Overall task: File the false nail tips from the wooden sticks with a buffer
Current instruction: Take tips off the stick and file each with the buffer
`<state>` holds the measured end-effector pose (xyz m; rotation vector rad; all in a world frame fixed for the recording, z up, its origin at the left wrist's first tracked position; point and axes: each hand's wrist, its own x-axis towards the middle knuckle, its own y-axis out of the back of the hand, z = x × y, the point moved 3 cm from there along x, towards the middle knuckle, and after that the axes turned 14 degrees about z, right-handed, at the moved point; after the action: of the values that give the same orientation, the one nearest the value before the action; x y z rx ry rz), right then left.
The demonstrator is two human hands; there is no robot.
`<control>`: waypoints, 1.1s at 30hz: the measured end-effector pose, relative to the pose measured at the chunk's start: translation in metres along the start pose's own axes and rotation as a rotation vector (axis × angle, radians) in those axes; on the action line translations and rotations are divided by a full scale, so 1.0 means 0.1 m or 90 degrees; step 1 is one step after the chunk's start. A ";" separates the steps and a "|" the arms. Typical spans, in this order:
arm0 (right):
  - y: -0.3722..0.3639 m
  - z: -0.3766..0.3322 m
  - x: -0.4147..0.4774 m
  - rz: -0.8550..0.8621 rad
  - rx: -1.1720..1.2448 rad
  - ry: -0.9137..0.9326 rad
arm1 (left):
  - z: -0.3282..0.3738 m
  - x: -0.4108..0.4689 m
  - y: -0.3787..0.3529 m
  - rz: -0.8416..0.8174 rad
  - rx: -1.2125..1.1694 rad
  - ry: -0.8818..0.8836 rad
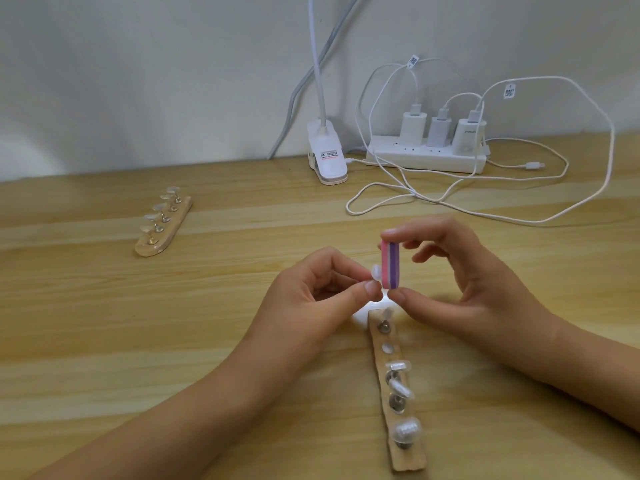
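Observation:
My left hand (322, 289) pinches a clear false nail tip (376, 273) between thumb and fingertips. My right hand (460, 282) holds a pink, white and purple buffer block (390, 265) upright, forefinger on its top end and thumb under its bottom end. The tip touches the buffer's pink side. Both hands hover above the near wooden stick (398, 441), which lies lengthwise on the table and carries several clear nail tips on metal studs. A second wooden stick (162, 226) with several tips lies at the left, apart from both hands.
A white clip lamp base (327, 152) stands at the table's back edge. A white power strip (426, 154) with three chargers sits to its right, and white cables (485, 209) loop over the wooden table (138, 323) behind my hands.

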<state>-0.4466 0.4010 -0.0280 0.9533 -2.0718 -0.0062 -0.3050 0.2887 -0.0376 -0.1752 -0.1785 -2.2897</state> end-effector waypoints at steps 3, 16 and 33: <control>0.01 -0.01 0.02 0.019 0.022 0.001 | 0.00 -0.01 -0.02 -0.011 0.007 0.001; 0.06 0.00 0.01 -0.015 0.048 -0.090 | 0.01 -0.01 -0.02 -0.014 -0.002 0.013; 0.06 -0.08 0.02 0.022 0.180 -0.171 | 0.04 -0.02 -0.03 0.013 0.000 0.003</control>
<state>-0.4456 0.4063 -0.0191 1.1375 -2.3793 0.1902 -0.3055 0.2932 -0.0343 -0.1706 -0.1734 -2.2701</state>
